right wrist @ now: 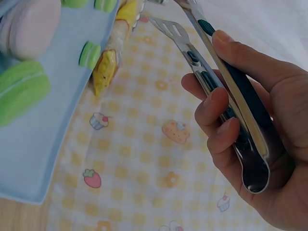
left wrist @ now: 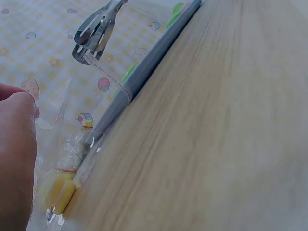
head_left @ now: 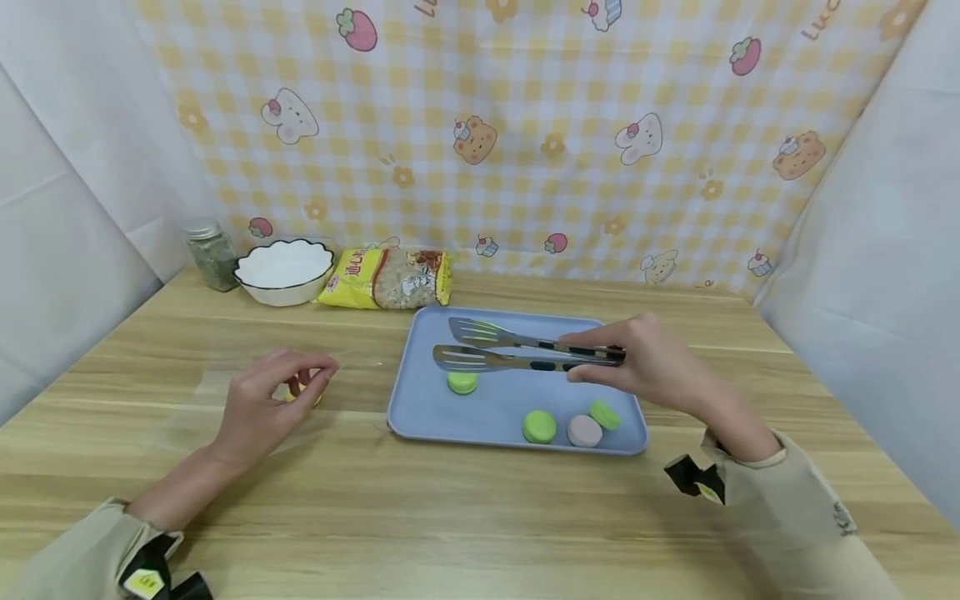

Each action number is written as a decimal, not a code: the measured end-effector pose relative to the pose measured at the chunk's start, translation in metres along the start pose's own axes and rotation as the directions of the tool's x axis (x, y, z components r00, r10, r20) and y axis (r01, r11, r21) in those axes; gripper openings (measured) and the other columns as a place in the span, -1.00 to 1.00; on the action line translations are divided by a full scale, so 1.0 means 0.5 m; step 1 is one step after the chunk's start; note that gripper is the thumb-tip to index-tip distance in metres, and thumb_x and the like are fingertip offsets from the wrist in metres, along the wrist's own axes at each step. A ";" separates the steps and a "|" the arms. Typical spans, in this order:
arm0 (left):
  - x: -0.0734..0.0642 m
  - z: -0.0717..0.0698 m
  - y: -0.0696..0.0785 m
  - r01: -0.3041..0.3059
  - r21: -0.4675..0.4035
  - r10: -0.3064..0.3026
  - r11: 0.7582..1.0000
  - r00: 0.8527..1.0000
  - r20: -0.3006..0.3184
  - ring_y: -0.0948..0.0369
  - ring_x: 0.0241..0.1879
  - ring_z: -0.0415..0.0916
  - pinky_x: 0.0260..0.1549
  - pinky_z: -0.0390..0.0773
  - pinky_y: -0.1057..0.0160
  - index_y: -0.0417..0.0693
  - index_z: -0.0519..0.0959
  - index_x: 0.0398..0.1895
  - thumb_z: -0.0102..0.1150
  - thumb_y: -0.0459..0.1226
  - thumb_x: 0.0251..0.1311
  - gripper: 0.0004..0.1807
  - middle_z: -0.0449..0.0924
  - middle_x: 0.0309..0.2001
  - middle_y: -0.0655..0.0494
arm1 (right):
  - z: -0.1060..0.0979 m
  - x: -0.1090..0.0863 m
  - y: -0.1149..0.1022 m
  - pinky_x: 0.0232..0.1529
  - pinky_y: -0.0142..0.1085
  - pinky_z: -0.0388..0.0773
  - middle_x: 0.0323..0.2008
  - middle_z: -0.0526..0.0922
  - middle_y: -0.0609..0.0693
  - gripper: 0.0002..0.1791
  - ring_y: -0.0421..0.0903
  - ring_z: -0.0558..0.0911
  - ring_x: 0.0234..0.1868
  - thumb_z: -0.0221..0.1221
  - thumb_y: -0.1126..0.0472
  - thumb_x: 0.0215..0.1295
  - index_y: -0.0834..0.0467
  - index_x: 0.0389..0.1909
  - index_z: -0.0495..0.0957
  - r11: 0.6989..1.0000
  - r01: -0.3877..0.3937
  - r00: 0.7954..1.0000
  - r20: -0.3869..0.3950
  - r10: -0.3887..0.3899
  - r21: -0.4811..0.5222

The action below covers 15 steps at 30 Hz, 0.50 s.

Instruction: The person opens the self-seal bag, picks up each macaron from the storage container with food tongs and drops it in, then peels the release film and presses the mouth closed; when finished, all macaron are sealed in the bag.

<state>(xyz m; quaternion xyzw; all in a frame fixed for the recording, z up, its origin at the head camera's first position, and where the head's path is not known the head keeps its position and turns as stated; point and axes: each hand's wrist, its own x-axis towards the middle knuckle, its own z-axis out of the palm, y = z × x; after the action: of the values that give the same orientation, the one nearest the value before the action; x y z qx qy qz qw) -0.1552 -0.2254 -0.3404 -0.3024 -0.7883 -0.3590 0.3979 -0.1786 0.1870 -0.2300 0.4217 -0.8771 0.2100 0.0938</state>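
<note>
My left hand [head_left: 262, 404] pinches the edge of a clear plastic bag [left wrist: 60, 120] to the left of the tray. Low in that bag, the left wrist view shows a yellow macaron [left wrist: 63, 196]; in the head view my hand partly covers it. Metal tongs [head_left: 495, 361] with slotted ends are gripped by my right hand [head_left: 652, 362] above the blue tray [head_left: 427, 417]. Their arms stand apart with nothing between them. Below lie a green macaron [head_left: 462, 382] and, along the front rim, another green macaron [head_left: 539, 427], a pale pink macaron [head_left: 584, 431] and a tilted green macaron [head_left: 604, 414].
Behind, against the checked cloth [head_left: 525, 183], stand a glass jar [head_left: 213, 258] with a metal lid, a white scalloped bowl [head_left: 285, 271] and a yellow packet [head_left: 386, 279]. White curtains [head_left: 862, 208] hang at both sides of the wooden table [head_left: 450, 517].
</note>
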 end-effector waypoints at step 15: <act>-0.002 0.003 -0.002 0.021 0.009 -0.021 1.000 1.000 -0.014 0.42 -0.50 0.32 -0.56 0.34 0.51 -0.15 0.67 -0.33 0.33 -0.63 -0.25 -0.64 0.58 -0.49 0.16 | 0.002 -0.003 0.022 -0.72 -0.43 0.17 -0.63 0.58 -0.21 -0.63 -0.41 0.01 -0.80 0.34 0.04 0.06 0.11 -0.10 0.66 0.999 -0.004 0.997 0.075 0.008 -0.054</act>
<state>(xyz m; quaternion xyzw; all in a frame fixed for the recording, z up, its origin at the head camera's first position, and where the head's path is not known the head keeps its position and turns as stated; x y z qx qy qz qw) -0.1562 -0.2250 -0.3421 -0.2899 -0.7902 -0.3618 0.4008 -0.1861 0.1937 -0.2344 0.4241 -0.8865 0.1707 0.0712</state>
